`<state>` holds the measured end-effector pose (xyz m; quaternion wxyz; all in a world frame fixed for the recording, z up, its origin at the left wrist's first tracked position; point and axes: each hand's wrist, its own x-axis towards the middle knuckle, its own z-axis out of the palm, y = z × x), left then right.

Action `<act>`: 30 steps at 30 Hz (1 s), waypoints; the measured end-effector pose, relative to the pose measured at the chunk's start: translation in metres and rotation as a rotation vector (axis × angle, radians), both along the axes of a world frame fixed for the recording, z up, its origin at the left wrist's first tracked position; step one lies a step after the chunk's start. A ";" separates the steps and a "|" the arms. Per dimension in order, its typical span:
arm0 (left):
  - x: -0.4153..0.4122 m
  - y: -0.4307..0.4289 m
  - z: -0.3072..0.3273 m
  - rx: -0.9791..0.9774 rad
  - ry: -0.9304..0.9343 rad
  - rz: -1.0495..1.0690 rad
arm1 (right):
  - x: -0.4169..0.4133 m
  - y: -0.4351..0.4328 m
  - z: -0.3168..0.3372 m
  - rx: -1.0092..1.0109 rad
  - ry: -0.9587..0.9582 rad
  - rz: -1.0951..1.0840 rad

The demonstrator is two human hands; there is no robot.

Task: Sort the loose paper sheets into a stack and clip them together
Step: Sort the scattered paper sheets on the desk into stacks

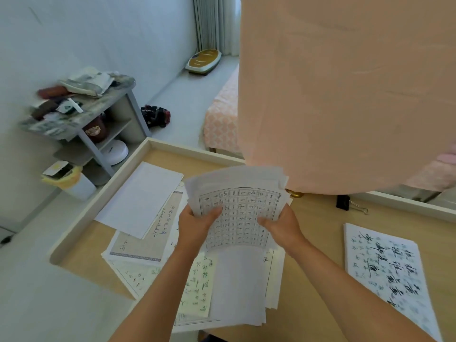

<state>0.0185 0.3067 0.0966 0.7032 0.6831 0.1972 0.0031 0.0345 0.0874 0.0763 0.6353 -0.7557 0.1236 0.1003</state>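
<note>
Stack (237,213) gripped between left hand (195,224) and right hand (283,224), thumbs on top.

— What did the person wear on the arms?
— Nothing showed: both forearms were bare up to the frame's edge, with no sleeve behind the left hand (197,224) or the right hand (281,225).

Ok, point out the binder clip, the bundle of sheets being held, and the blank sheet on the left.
Binder clip (343,202), head view, on its black body.
Held bundle (238,213), head view, on the top sheet's printed grid.
Blank sheet (140,199), head view, on its middle.
</note>
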 end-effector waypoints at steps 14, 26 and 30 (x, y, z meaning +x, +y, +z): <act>-0.036 -0.026 0.001 0.069 -0.119 0.168 | -0.011 -0.005 -0.005 0.091 -0.046 0.008; -0.035 -0.020 -0.009 0.268 -0.244 0.035 | -0.030 0.007 -0.007 -0.075 -0.043 0.021; -0.020 -0.006 -0.019 0.323 -0.180 -0.008 | -0.032 0.013 -0.004 -0.114 -0.056 -0.029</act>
